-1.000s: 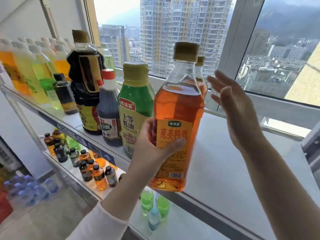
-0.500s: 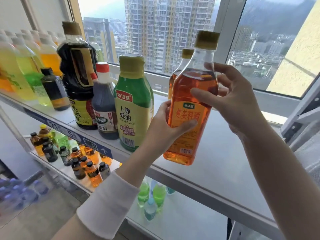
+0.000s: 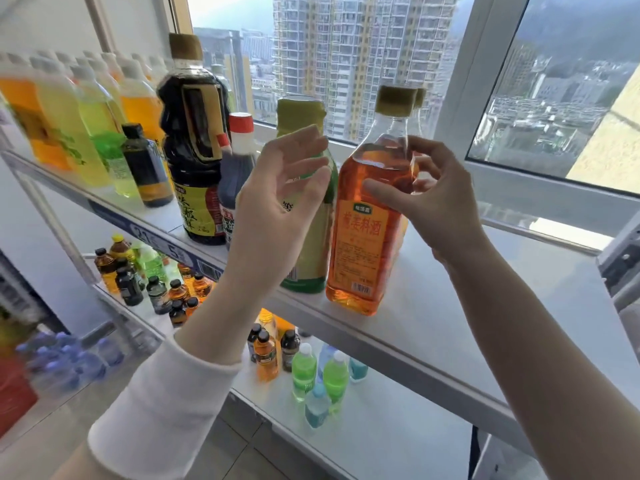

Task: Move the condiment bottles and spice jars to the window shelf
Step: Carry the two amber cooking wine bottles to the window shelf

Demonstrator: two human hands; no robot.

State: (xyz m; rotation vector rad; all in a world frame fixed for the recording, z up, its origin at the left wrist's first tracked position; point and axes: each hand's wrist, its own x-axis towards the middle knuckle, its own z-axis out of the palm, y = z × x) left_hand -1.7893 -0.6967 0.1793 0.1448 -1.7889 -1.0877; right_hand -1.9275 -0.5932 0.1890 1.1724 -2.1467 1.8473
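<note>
The clear square bottle of amber liquid with a tan cap (image 3: 363, 244) stands upright on the white window shelf (image 3: 450, 306), just beside a green-labelled sauce bottle (image 3: 311, 271). The right hand (image 3: 440, 202) curls thumb and fingers round its shoulder. The raised left hand (image 3: 277, 209) hovers apart from it, fingers loosely spread.

The amber bottle (image 3: 363, 244) stands upright on the window shelf (image 3: 450, 306), near its front edge. The right grip (image 3: 440, 206), at the bottle's 3 o'clock, curls thumb and fingers round its shoulder. The left grip (image 3: 277, 202) hangs at its 9 o'clock with relaxed fingers, apart from it. This grip is in front of the green bottle (image 3: 311, 251), which stands just beside the amber one. A dark soy bottle (image 3: 194, 140) stands farther toward 9 o'clock.
</note>
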